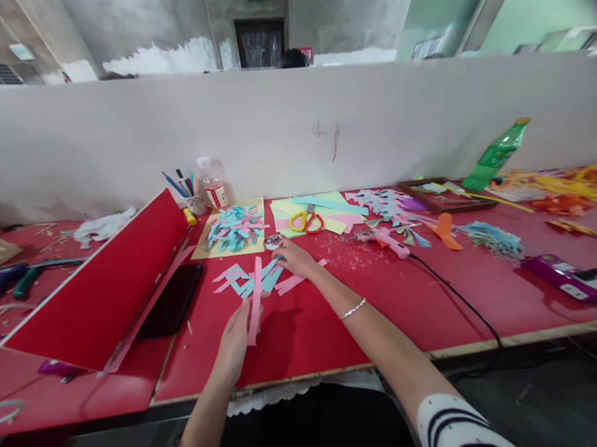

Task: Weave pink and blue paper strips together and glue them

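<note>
A pink paper strip [256,299] stands nearly upright in my left hand [238,330], its fingers closed round the lower part. Farther out, my right hand [294,258] reaches over the table with bent fingers, the tips pinched at the upper end of a blue paper strip [269,278]. Beneath and beside the hands lie more blue and pink strips, some woven together into a small piece [236,273]. A small round, patterned object [273,241] lies just beyond my right fingertips, partly covered by them.
Behind are a pile of blue and pink folded paper [235,228], scissors [307,220] on coloured sheets, and a bottle [213,184] beside a pen cup [196,203]. A pink glue gun [384,240] trails a cord rightward. A red board [106,287] leans over a phone [175,300] at left.
</note>
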`<state>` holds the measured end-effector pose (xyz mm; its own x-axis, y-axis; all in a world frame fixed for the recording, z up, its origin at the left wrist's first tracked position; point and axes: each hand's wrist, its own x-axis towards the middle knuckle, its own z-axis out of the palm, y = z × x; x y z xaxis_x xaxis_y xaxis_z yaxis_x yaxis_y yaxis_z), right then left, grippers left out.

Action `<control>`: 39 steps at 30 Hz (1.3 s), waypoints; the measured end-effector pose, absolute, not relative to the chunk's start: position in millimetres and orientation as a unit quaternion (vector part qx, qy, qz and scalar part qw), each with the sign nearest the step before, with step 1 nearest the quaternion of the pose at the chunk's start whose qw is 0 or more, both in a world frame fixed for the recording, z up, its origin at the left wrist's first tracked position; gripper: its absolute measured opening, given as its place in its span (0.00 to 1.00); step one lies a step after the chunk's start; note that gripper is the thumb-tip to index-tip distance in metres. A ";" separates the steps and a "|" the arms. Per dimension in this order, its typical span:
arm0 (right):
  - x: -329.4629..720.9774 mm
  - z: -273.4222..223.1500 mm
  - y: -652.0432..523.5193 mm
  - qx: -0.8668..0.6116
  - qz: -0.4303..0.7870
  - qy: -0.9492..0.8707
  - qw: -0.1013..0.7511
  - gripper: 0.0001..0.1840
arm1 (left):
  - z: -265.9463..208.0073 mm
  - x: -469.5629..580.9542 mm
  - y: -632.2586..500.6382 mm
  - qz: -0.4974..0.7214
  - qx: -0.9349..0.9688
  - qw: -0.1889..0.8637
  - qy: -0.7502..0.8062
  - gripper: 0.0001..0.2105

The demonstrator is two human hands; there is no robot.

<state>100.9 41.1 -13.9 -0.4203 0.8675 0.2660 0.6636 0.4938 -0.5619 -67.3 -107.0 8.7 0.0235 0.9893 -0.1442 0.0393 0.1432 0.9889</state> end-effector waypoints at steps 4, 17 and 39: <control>103.3 -11.2 44.0 -0.461 0.223 -0.795 0.324 0.07 | 8.9 -67.3 -101.6 0.447 0.449 0.512 0.581 0.20; 155.9 26.1 40.7 -0.460 0.400 -0.582 0.538 0.10 | 33.2 -56.8 -64.3 0.427 0.568 0.460 0.532 0.19; 183.4 31.0 -20.2 -0.358 0.466 -0.550 0.594 0.16 | 3.4 -36.0 -7.2 0.447 0.456 0.603 0.478 0.11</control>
